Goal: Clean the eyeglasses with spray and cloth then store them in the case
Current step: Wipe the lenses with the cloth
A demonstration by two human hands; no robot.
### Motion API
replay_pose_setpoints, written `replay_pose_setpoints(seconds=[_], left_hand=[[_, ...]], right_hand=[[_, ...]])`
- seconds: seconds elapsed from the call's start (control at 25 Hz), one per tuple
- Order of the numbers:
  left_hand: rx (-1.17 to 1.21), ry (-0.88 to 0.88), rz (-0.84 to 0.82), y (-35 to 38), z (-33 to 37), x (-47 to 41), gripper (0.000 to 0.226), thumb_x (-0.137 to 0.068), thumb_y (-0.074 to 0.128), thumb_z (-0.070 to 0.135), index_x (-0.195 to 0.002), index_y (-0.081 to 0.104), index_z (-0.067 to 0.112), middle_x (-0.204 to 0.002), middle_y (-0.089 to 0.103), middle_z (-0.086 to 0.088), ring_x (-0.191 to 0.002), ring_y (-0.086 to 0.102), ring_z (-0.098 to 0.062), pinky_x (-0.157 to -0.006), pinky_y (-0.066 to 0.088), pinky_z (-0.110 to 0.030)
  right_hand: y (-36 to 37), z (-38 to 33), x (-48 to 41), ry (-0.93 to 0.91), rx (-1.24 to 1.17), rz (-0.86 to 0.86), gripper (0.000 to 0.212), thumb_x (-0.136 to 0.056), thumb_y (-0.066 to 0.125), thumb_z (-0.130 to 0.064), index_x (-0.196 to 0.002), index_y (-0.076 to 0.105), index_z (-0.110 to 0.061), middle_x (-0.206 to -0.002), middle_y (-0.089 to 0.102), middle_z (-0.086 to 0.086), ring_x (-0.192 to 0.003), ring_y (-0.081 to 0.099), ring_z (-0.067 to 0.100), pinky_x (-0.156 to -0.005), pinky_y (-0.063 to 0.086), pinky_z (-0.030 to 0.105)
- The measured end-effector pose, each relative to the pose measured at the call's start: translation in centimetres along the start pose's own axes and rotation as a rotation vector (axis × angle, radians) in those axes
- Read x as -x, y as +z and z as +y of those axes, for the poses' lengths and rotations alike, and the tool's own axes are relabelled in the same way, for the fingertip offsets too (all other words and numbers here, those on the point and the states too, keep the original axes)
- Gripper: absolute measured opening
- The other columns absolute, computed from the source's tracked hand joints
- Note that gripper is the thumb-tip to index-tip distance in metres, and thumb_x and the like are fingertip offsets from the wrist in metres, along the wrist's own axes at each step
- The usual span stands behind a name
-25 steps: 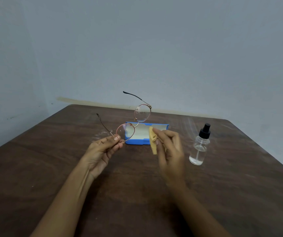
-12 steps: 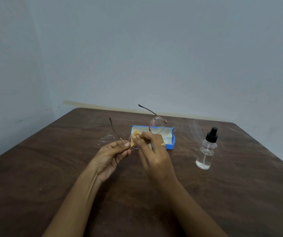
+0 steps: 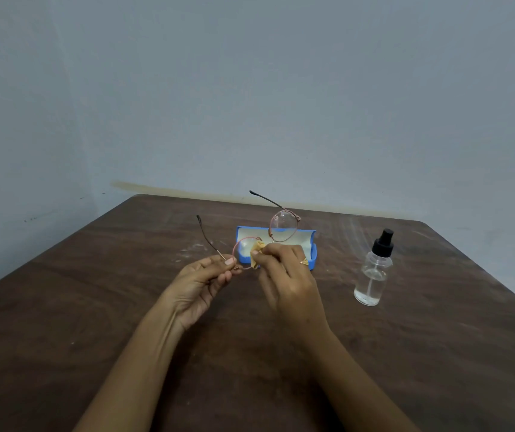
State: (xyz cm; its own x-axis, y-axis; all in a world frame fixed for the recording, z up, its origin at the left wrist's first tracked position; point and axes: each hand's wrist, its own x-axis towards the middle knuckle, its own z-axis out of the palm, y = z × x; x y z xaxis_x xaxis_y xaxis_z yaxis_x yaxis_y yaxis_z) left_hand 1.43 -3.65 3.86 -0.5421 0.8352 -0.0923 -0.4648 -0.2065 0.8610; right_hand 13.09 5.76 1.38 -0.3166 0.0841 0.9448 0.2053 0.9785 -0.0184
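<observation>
A person's left hand point(image 3: 201, 285) pinches the eyeglasses point(image 3: 283, 226) at the near hinge, its grip closed on the thin frame. It holds them above the table point(image 3: 94, 307) with both arms unfolded, so each lens can be reached. The right hand point(image 3: 287, 275) has its grip curled round a small yellow cloth point(image 3: 257, 246) and presses it against the near lens, apparently the wiping step. Behind the hands the blue case point(image 3: 313, 255) lies open on the table with its pale lining showing, likely left ready for the glasses. The hands and the lens hide part of its inside, so what it holds, if anything, is hard to tell. To the right a spray bottle point(image 3: 373, 271) stands upright, topped in black, with clear liquid in its lower part.
</observation>
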Motion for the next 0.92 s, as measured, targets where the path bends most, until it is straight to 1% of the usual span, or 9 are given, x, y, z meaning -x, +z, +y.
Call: replay_pose_setpoints(seconds=[0.08, 0.2, 0.28, 0.36, 0.4, 0.56, 0.68, 0.84, 0.92], left_hand=[[-0.027, 0.001, -0.003, 0.1, -0.1, -0.1, 0.014, -0.084, 0.050, -0.004, -0.076, 0.059, 0.002, -0.051, 0.067, -0.006, -0.037, 0.055, -0.002, -0.039, 0.045, -0.005], [-0.058, 0.009, -0.015, 0.1, -0.2, -0.1, 0.013, -0.084, 0.051, -0.004, -0.076, 0.060, 0.002, -0.052, 0.067, -0.006, -0.037, 0.056, -0.002, -0.040, 0.046, -0.006], [-0.073, 0.017, -0.023, 0.1, -0.3, -0.1, 0.012, -0.083, 0.051, -0.004, -0.077, 0.060, 0.002, -0.053, 0.067, -0.006, -0.037, 0.056, -0.002, -0.041, 0.046, -0.006], [-0.065, 0.025, -0.028, 0.0, -0.3, -0.1, 0.013, -0.084, 0.050, -0.005, -0.078, 0.059, 0.002, -0.052, 0.066, -0.003, -0.038, 0.056, -0.002, -0.041, 0.046, -0.005], [-0.054, 0.026, -0.029, -0.1, -0.3, -0.1, 0.014, -0.084, 0.048, -0.006, -0.078, 0.059, 0.002, -0.050, 0.065, -0.002, -0.038, 0.056, -0.002, -0.041, 0.045, -0.005], [0.000, 0.009, -0.018, -0.2, -0.2, -0.2, 0.017, -0.086, 0.046, -0.006, -0.077, 0.058, 0.002, -0.046, 0.062, 0.000, -0.037, 0.055, -0.002, -0.039, 0.044, -0.004], [0.011, 0.002, -0.005, -0.3, -0.1, -0.3, 0.015, -0.085, 0.049, -0.004, -0.076, 0.058, 0.003, -0.050, 0.066, -0.004, -0.036, 0.054, -0.002, -0.038, 0.043, -0.005], [-0.039, 0.004, -0.012, -0.2, -0.2, -0.2, 0.013, -0.084, 0.051, -0.003, -0.075, 0.059, 0.003, -0.052, 0.067, -0.005, -0.037, 0.055, -0.002, -0.039, 0.044, -0.006], [-0.064, 0.007, -0.018, -0.1, -0.3, -0.2, 0.013, -0.084, 0.052, -0.003, -0.075, 0.059, 0.003, -0.052, 0.067, -0.005, -0.037, 0.055, -0.002, -0.040, 0.045, -0.006]], right_hand=[[0.0, -0.2, -0.3, 0.026, -0.001, 0.031, 0.016, -0.082, 0.054, 0.000, -0.091, 0.067, 0.000, -0.089, 0.066, 0.014, -0.087, 0.051, 0.019, -0.075, 0.043, 0.026], [0.3, -0.5, -0.5, -0.002, 0.010, 0.029, 0.018, -0.082, 0.054, 0.000, -0.096, 0.066, 0.000, -0.091, 0.066, 0.014, -0.087, 0.053, 0.020, -0.076, 0.042, 0.026], [0.5, -0.6, -0.5, -0.030, -0.006, -0.001, 0.022, -0.085, 0.053, -0.001, -0.104, 0.064, -0.001, -0.097, 0.063, 0.011, -0.087, 0.054, 0.022, -0.076, 0.042, 0.026], [0.6, -0.9, -0.4, -0.070, -0.026, -0.033, 0.026, -0.087, 0.050, -0.002, -0.110, 0.062, -0.001, -0.105, 0.055, 0.006, -0.090, 0.052, 0.020, -0.075, 0.043, 0.026], [0.6, -1.0, -0.2, -0.089, -0.027, -0.052, 0.027, -0.088, 0.049, -0.002, -0.111, 0.062, -0.001, -0.106, 0.053, 0.004, -0.091, 0.050, 0.019, -0.073, 0.043, 0.025], [0.2, -0.9, 0.5, -0.127, -0.020, -0.123, 0.028, -0.084, 0.048, -0.005, -0.106, 0.066, -0.006, -0.104, 0.058, 0.003, -0.091, 0.049, 0.017, -0.066, 0.046, 0.024], [0.0, -0.3, 0.8, -0.066, 0.018, -0.113, 0.025, -0.083, 0.049, -0.006, -0.100, 0.067, -0.006, -0.096, 0.063, 0.005, -0.088, 0.049, 0.017, -0.064, 0.046, 0.024], [0.1, 0.1, 0.7, 0.041, 0.034, -0.038, 0.022, -0.080, 0.053, -0.002, -0.098, 0.066, -0.003, -0.091, 0.067, 0.011, -0.087, 0.051, 0.018, -0.073, 0.042, 0.025], [0.2, 0.0, 0.6, 0.055, 0.026, -0.002, 0.023, -0.081, 0.054, 0.000, -0.101, 0.064, -0.001, -0.090, 0.066, 0.013, -0.087, 0.050, 0.019, -0.075, 0.043, 0.027]])
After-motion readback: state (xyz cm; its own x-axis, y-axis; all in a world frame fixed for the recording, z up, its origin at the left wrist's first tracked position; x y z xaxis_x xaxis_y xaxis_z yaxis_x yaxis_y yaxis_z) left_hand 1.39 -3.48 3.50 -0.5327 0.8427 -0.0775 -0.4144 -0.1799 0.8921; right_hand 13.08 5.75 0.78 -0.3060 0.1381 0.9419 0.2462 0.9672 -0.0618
